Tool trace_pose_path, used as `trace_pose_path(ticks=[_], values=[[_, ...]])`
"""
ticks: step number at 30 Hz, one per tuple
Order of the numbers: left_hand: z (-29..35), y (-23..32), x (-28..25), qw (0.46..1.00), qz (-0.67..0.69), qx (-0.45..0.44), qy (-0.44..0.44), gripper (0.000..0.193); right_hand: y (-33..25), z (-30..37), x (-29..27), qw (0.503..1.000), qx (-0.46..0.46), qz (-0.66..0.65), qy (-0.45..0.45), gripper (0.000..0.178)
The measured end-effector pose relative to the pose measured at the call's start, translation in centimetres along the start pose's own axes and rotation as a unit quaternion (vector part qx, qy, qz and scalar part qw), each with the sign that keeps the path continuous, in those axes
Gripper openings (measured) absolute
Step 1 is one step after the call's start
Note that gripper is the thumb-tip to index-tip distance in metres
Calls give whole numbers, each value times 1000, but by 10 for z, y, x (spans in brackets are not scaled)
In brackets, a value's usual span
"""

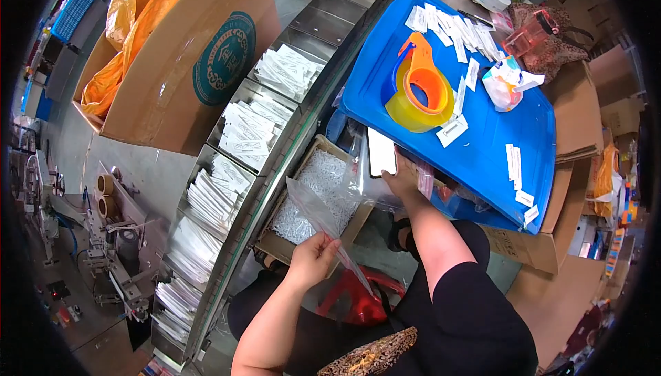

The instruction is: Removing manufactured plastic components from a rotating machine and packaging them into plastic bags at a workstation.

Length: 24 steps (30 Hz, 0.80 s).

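Observation:
My left hand (313, 260) is closed, pinching the edge of a clear, flat plastic bag (318, 212) that slants across an open cardboard box. Many small, thin white pieces (323, 173) fill that box. Further right, my right hand (404, 175) grips the lower end of a flat white rectangle with a dark rim, which looks like a phone (381, 150). It sits beside the near left edge of a blue plastic lid (499, 159), and part of it is hidden under that edge. Crumpled clear plastic (357, 169) lies between the box and the phone.
A metal conveyor on my left carries trays of white packets (256, 128). On the blue lid stand an orange and yellow tape dispenser (420, 94), a tissue pack (502, 85) and loose white packets. A large carton (186, 52) stands far left; a red stool (361, 300) is below.

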<state>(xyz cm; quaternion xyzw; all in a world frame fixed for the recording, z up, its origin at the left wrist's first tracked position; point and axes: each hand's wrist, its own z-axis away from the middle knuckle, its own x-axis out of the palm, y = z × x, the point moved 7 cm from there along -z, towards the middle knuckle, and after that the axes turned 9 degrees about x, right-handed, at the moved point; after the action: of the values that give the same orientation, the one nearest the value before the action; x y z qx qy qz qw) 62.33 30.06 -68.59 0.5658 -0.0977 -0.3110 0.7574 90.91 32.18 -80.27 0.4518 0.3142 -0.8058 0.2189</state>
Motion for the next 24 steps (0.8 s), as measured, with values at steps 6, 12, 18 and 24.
trace_pose_path(ticks=[6, 12, 18, 24], values=[[0, -5, 1, 1000, 17, -7, 1, 23, -3, 2, -2, 1000, 1, 2, -1, 82], [1, -5, 1, 1000, 8, -12, -5, 23, -4, 3, -3, 1000, 13, -6, -15, 82], [1, 0, 1, 1000, 8, -24, -11, 22, -1, 2, -1, 1000, 14, -7, -11, 82], [0, -1, 1, 1000, 8, -8, -5, 22, -2, 2, -2, 1000, -6, -16, 12, 79]])
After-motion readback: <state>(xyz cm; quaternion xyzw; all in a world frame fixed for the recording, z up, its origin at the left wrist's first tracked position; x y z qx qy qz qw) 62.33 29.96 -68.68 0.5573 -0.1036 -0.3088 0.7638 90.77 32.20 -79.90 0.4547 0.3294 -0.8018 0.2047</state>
